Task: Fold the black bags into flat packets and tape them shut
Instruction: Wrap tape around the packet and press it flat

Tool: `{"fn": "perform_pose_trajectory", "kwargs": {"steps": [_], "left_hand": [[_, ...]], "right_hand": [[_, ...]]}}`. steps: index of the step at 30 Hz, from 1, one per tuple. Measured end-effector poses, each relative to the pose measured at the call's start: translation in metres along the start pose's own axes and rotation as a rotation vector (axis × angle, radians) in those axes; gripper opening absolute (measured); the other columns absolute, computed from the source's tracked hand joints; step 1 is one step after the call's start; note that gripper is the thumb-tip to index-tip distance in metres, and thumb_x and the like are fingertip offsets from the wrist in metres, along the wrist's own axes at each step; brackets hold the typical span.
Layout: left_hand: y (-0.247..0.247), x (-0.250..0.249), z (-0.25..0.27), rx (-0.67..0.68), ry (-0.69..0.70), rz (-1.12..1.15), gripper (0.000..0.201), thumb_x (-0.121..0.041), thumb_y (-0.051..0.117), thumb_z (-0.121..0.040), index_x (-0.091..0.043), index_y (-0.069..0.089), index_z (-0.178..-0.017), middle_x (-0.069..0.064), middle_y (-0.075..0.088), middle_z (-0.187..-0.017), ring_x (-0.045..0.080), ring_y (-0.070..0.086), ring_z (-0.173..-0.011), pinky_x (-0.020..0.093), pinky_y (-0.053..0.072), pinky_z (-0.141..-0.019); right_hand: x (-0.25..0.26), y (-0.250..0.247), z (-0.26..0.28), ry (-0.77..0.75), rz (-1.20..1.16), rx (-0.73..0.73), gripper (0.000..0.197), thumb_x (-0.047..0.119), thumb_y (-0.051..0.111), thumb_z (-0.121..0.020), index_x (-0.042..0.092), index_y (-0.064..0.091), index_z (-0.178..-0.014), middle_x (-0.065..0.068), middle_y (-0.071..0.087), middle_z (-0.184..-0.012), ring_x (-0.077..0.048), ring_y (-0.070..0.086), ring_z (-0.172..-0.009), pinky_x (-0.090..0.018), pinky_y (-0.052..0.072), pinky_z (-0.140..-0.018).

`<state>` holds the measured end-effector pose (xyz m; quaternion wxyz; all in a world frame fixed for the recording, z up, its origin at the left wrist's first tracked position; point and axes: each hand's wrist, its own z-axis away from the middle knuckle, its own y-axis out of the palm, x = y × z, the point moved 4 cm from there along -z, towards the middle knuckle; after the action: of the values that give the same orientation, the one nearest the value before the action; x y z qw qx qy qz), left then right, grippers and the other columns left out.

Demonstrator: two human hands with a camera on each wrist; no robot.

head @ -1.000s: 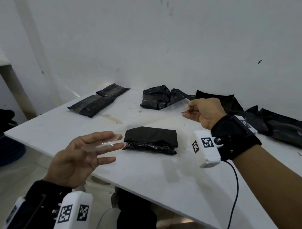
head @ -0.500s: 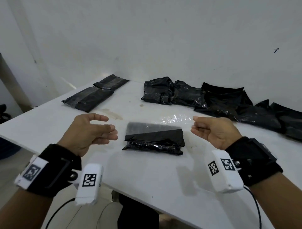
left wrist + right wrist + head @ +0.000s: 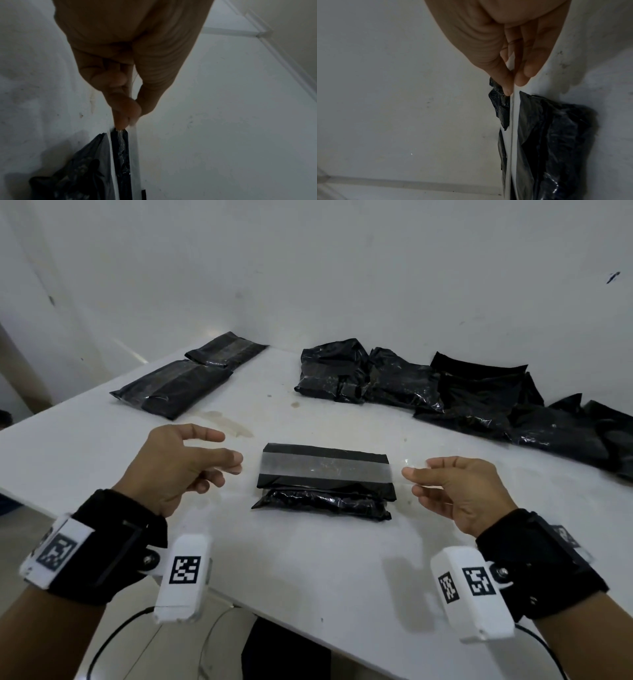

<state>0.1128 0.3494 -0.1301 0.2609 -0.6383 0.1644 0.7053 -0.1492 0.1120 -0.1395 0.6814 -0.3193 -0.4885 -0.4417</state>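
packet (image 3: 325,481), folded black film, mid-worktop (image 3: 308,570); light, soft, slippery. tape strip (image 3: 327,469) stretched across it, left hand (image 3: 178,470) and right hand (image 3: 459,494) each pinching an end; press at centre.

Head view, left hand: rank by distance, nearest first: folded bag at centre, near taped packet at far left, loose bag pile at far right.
From the left hand:
1. Folded bag, centre, just right of the fingers.
2. Near taped packet, far left of the table.
3. Loose bag pile, far right, by the wall.
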Motion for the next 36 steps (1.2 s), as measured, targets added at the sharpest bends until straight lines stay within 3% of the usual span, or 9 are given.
{"fn": "perform_pose_trajectory", "kwargs": {"steps": [3, 14, 29, 36], "left_hand": [[0.001, 0.004, 0.0, 0.005, 0.001, 0.002, 0.045, 0.002, 0.078, -0.074, 0.0, 0.057, -0.113, 0.024, 0.072, -0.076, 0.017, 0.051, -0.04, 0.02, 0.036, -0.038], [-0.001, 0.015, 0.004, 0.026, -0.014, -0.038, 0.047, 0.004, 0.078, -0.074, 0.0, 0.055, -0.115, 0.024, 0.072, -0.076, 0.018, 0.05, -0.041, 0.022, 0.037, -0.038], [0.0, 0.027, 0.004, 0.04, -0.023, -0.072, 0.049, 0.006, 0.078, -0.074, 0.001, 0.054, -0.116, 0.022, 0.072, -0.072, 0.018, 0.049, -0.039, 0.023, 0.037, -0.037], [0.002, 0.034, 0.0, 0.025, -0.052, -0.138, 0.044, -0.003, 0.08, -0.076, -0.006, 0.056, -0.113, 0.018, 0.074, -0.074, 0.022, 0.051, -0.042, 0.026, 0.033, -0.047]], "right_hand": [[-0.005, 0.0, 0.0, 0.014, -0.004, 0.006, 0.042, -0.004, 0.084, -0.067, 0.008, 0.057, -0.097, -0.006, 0.068, -0.062, -0.016, 0.062, -0.046, -0.023, 0.054, -0.044], [-0.014, -0.001, -0.005, 0.025, 0.024, 0.02, 0.044, -0.003, 0.085, -0.067, 0.008, 0.056, -0.099, -0.013, 0.067, -0.073, -0.016, 0.062, -0.047, -0.023, 0.054, -0.045], [-0.027, -0.004, -0.009, 0.028, 0.089, -0.003, 0.047, -0.005, 0.086, -0.064, 0.006, 0.057, -0.099, -0.015, 0.065, -0.062, -0.017, 0.059, -0.042, -0.023, 0.049, -0.039], [-0.028, -0.003, -0.011, 0.033, 0.141, 0.015, 0.047, -0.004, 0.087, -0.065, 0.006, 0.056, -0.099, -0.014, 0.063, -0.061, -0.016, 0.057, -0.04, -0.024, 0.049, -0.039]]}}
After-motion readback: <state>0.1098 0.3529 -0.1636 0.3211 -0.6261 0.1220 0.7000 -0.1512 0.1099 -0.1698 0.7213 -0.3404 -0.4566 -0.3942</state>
